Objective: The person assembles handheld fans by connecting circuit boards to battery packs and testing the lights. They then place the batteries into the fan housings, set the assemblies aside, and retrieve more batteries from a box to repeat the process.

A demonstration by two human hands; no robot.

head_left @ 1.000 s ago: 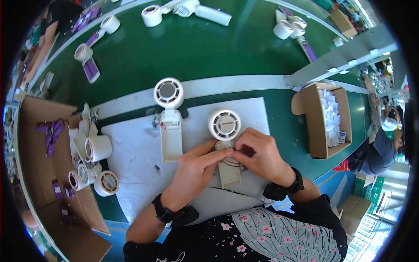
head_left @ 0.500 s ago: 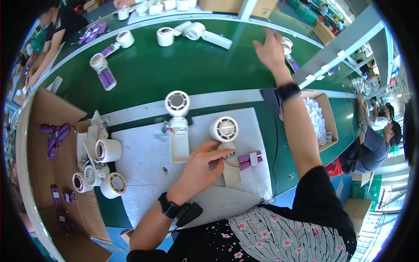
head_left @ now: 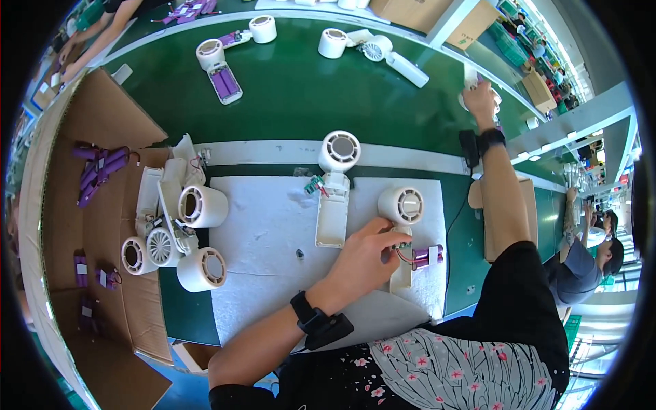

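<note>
My left hand (head_left: 362,256) pinches at the small green circuit board in the neck of a white handheld fan (head_left: 400,206), which lies on the grey-white mat (head_left: 263,253). Red wires run from there to a purple battery pack (head_left: 428,257) beside the open handle. A second open white fan (head_left: 339,151) rests to the left, its green board (head_left: 314,184) hanging out on wires. Far right, across the green belt, my right hand (head_left: 480,102) is closed on another white handheld fan (head_left: 470,76); the hand partly covers it.
A cardboard box (head_left: 102,225) with purple battery packs stands at left, with several white fans (head_left: 203,268) beside it. More fans (head_left: 224,83) lie on the green belt (head_left: 287,89). A metal post (head_left: 454,22) rises behind. Another box (head_left: 509,219) sits under my right forearm. Co-workers are at both sides.
My right hand has come down onto the fan at the far right and closed its fingers. My left hand stays at the circuit board. The whole view has shifted.
</note>
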